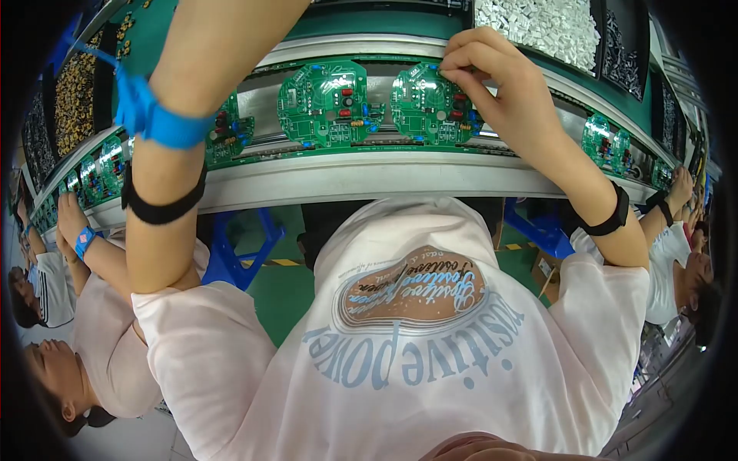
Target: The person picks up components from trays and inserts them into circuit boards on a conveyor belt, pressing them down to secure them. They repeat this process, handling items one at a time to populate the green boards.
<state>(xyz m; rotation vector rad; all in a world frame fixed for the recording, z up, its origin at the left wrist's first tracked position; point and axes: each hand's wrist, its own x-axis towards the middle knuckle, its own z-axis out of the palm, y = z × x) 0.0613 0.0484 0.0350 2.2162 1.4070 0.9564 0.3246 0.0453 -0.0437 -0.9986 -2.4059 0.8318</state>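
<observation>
My right hand [500,75] is over the upper right edge of a green circuit board [419,111]. Its thumb and index finger are pinched together at that edge; whatever they hold is too small to make out. Red, blue and black components stand on the board. Left of it sits a similar circuit board [319,104], with none of my fingers on it. My left forearm [204,58], wearing a blue wrist strap [173,123], reaches past the top of the picture, so my left hand is out of sight. That forearm partly covers a third circuit board [234,127].
The boards sit in a metal-railed conveyor [400,180] running left to right. Beyond it are a bin of white parts [538,27], a bin of dark parts [624,50] and a bin of yellowish parts [75,96]. Co-workers' hands are at the line on both sides.
</observation>
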